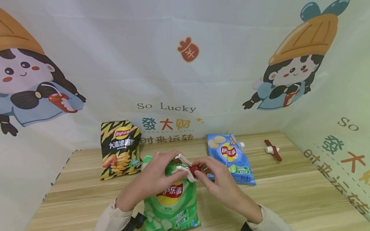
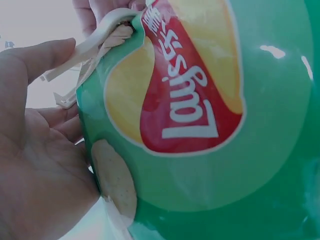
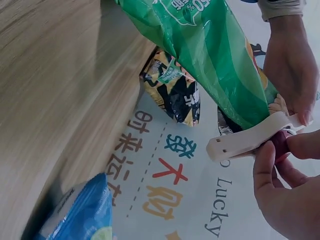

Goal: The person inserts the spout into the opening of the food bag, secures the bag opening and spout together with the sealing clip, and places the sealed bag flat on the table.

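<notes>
A green Lay's chip bag (image 1: 170, 210) stands in front of me, its gathered top at a white bag clip (image 3: 245, 142) with a dark red cap (image 1: 195, 170). The clip's two bars spread apart in the head view. My left hand (image 1: 153, 176) holds the clip from the left, thumb on one bar and fingers behind, as the left wrist view shows. From the right, my right hand (image 1: 224, 184) pinches the red cap between thumb and fingers. Whether the bag's top lies fully between the bars is hard to see.
A black and yellow chip bag (image 1: 119, 150) leans at the back left. Behind my right hand lies a blue chip bag (image 1: 231, 160) with a grey, white-capped clip (image 1: 239, 143) at its top. A red clip with a white cap (image 1: 273, 149) lies farther right. A printed cloth borders the wooden table.
</notes>
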### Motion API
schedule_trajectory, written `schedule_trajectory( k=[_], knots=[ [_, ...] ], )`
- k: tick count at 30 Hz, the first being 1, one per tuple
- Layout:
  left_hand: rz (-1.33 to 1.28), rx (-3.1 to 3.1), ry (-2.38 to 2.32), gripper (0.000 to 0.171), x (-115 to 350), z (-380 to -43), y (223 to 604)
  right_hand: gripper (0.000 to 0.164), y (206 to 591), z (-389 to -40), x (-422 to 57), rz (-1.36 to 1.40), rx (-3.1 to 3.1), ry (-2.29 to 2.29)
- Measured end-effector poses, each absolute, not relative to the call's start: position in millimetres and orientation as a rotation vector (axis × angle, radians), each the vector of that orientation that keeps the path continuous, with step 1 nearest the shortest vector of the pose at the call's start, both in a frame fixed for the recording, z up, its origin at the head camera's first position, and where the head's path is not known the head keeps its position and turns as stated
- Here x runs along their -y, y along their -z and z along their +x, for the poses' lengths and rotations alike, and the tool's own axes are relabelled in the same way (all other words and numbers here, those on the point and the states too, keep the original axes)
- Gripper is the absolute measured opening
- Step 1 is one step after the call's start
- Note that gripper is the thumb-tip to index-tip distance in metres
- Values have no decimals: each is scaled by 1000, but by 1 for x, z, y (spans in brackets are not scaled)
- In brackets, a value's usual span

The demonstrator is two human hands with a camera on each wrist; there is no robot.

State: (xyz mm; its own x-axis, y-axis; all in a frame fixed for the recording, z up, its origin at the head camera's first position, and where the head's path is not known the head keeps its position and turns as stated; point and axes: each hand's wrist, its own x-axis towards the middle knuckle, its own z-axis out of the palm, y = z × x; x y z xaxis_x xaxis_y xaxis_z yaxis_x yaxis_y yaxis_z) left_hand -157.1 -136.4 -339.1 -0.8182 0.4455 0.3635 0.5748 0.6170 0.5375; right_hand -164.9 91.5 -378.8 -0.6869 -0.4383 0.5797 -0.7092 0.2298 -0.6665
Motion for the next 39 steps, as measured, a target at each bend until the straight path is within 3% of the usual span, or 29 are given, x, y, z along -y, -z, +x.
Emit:
schedule_trajectory(
  k=[7, 16, 22, 30, 39],
  knots=[
    [-856, 2665, 965, 21, 140, -159, 340, 23, 383, -163, -90, 1193, 2155, -1377],
    [-953, 2611, 969, 20, 139, -163, 340, 19, 383, -163, -91, 1126, 2137, -1584],
    [-932, 2640, 955, 37, 139, -161, 342, 23, 386, -165, -94, 1201, 2238, -1438],
    [-1111, 2553, 898, 10, 136, -162, 343, 25, 390, -164, -94, 1231, 2230, -1433],
    [-1011, 2526, 902, 5, 136, -160, 342, 20, 388, -162, -97, 1114, 2182, -1566]
  ],
)
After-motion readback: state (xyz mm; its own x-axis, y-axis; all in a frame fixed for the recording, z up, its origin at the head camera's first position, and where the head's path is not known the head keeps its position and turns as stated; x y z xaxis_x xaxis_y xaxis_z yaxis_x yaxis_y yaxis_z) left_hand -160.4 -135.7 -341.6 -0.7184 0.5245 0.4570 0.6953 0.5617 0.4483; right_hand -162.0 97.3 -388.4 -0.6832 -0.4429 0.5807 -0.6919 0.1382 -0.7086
